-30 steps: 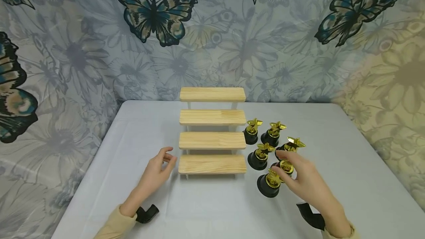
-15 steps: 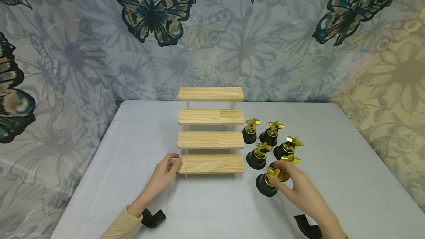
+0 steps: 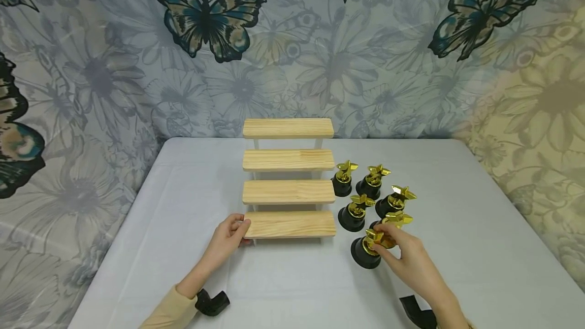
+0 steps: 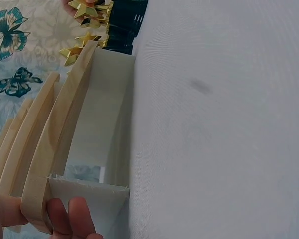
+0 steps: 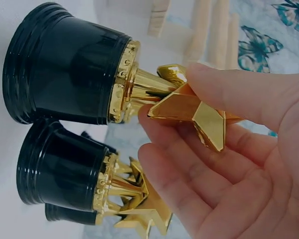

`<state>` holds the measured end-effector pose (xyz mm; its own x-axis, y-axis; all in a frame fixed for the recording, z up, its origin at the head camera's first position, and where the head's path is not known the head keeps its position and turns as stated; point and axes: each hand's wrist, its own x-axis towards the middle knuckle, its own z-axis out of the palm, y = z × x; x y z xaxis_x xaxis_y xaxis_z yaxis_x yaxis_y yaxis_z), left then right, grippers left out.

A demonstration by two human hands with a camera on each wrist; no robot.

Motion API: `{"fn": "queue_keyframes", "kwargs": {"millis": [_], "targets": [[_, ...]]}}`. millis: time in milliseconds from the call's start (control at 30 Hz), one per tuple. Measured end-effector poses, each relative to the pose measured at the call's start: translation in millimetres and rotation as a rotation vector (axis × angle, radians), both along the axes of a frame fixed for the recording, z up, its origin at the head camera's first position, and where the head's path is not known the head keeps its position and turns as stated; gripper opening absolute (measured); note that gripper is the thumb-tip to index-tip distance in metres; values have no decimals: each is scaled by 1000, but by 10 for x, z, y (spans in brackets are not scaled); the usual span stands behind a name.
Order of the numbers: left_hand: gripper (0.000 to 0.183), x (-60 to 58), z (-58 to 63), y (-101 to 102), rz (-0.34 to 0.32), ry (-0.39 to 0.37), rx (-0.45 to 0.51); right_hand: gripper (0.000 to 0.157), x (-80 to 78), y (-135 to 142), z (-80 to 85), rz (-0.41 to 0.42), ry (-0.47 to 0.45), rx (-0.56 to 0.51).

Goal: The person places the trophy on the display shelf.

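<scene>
The left hand (image 3: 225, 237) has closed in on the four-tier stand of pale wooden boards with white supports (image 3: 289, 192) and now grips the left end of its lowest board (image 3: 291, 225), thumb above, fingers underneath. The right hand (image 3: 409, 255) has lowered and pinches the nearest gold-and-black plastic-looking trophy (image 3: 365, 255) by its star (image 5: 177, 105). That likely leaves the stand steadied and the trophy secured. The trophy is right of the stand, over the white-covered table (image 3: 283, 288), in front of five similar trophies (image 3: 353, 217). Its star is glossy and faceted, its stem gold, its round black base shiny and ridged at the flared bottom
</scene>
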<state>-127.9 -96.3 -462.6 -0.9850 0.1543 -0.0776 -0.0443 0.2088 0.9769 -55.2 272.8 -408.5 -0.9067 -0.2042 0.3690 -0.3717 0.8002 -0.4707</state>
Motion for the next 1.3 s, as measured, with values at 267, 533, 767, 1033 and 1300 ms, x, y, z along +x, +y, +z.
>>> {"fn": "queue_keyframes", "kwargs": {"millis": [267,533,767,1033,1300], "targets": [[34,-1,2,2,-8,-6,9,39,19,-14,-19,-23,25,-3],[34,-5,3,18,-9,3,-10,40,24,-44,69,-33,42,26],[33,-19,-2,26,-6,-14,-7,43,-17,-97,313,23,145,38],[29,-5,13,23,3,-8,-12,47,-161,-159,651,154,237,19],[28,20,4,10,12,9,-6,45,-355,-339,1005,245,277,26]]}}
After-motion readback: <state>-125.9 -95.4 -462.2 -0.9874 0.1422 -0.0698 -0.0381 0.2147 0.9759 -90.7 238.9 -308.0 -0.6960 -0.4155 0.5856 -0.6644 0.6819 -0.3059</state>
